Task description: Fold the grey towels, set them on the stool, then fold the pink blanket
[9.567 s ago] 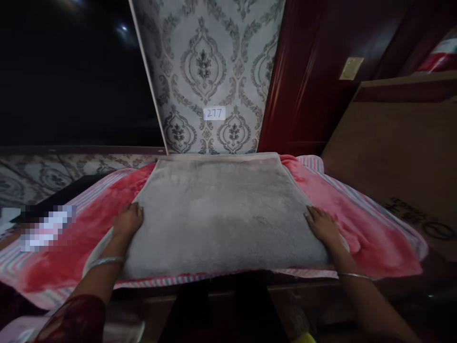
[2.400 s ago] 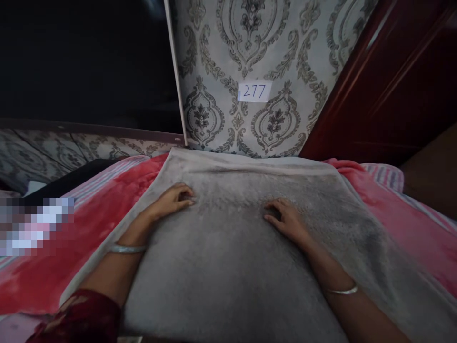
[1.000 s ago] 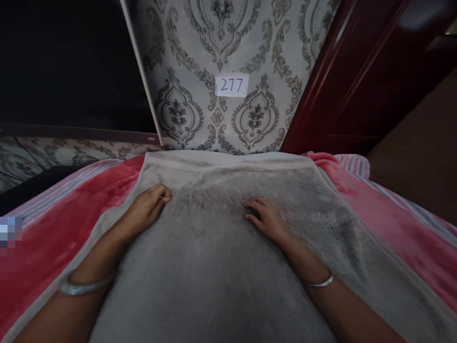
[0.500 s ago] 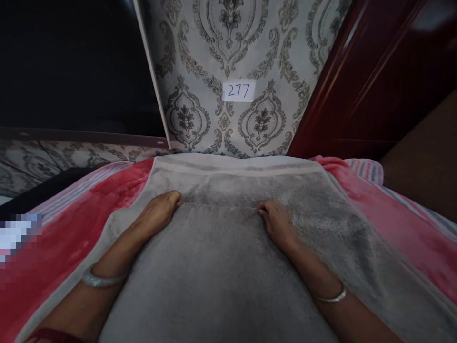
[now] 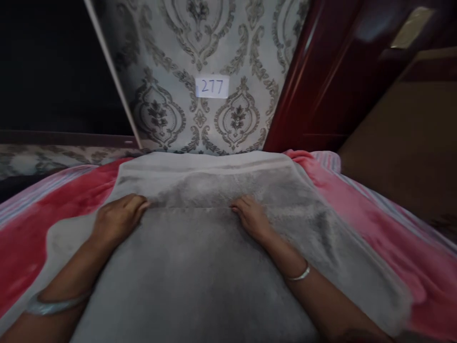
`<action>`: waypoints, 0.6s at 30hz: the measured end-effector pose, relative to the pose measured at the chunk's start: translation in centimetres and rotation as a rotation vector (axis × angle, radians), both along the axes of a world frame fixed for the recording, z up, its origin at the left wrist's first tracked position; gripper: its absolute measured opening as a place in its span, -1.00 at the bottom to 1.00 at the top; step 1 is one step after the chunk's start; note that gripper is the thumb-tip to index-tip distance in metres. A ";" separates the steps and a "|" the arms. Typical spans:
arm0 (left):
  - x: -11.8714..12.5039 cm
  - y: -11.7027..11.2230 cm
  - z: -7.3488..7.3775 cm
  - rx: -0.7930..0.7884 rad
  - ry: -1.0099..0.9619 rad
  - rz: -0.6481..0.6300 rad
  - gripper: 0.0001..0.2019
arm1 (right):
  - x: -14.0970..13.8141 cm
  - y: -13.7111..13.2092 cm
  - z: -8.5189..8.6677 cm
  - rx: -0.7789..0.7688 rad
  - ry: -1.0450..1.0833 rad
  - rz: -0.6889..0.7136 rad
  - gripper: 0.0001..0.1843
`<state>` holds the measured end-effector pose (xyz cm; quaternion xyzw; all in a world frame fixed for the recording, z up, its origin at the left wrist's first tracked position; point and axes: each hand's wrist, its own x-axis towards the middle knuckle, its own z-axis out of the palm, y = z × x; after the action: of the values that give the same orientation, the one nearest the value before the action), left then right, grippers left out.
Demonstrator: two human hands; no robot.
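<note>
A grey plush cloth [image 5: 200, 267] with a pale border along its far end lies spread out before me. My left hand [image 5: 119, 216] is closed in a pinch on this cloth, left of the middle. To the right, my right hand [image 5: 252, 216] pinches the same cloth with curled fingers. Between the two hands a straight crease or edge line runs across the grey pile. The fingertips of both hands are partly sunk in the fabric and somewhat blurred.
Beneath the grey cloth lies a red and pink blanket [image 5: 82, 190] with striped edges. A dark screen [image 5: 60, 66] stands at the left, a dark red wooden panel [image 5: 321, 81] at the right. The patterned wall behind carries a paper label [image 5: 212, 86] reading 277.
The whole view has shifted, so the wall and cloth sit further left. Both hands still grip the cloth, and the left one appears slightly farther from the right.
</note>
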<state>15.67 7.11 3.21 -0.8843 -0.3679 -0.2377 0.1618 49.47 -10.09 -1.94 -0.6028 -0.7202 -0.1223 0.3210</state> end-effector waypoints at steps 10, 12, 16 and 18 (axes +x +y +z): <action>1.5 0.0 0.7 -0.200 0.054 0.105 -0.34 | 0.8 0.9 0.6 -0.141 -0.052 -0.027 -0.74; 1.3 0.2 0.5 -0.247 0.081 0.140 -0.33 | 1.8 0.6 0.8 -0.151 -0.058 -0.008 -0.72; 0.5 2.0 -1.0 -0.281 0.077 0.148 -0.37 | 5.2 -1.2 1.1 -0.186 -0.064 -0.097 -0.70; 0.3 2.6 -1.6 -0.265 0.020 0.110 -0.43 | 7.4 -3.0 1.0 -0.200 -0.061 -0.174 -0.74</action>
<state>15.95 9.75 1.57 -0.8787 -0.4425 -0.1688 0.0602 56.84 -13.10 -0.90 -0.6882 -0.6830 -0.0954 0.2253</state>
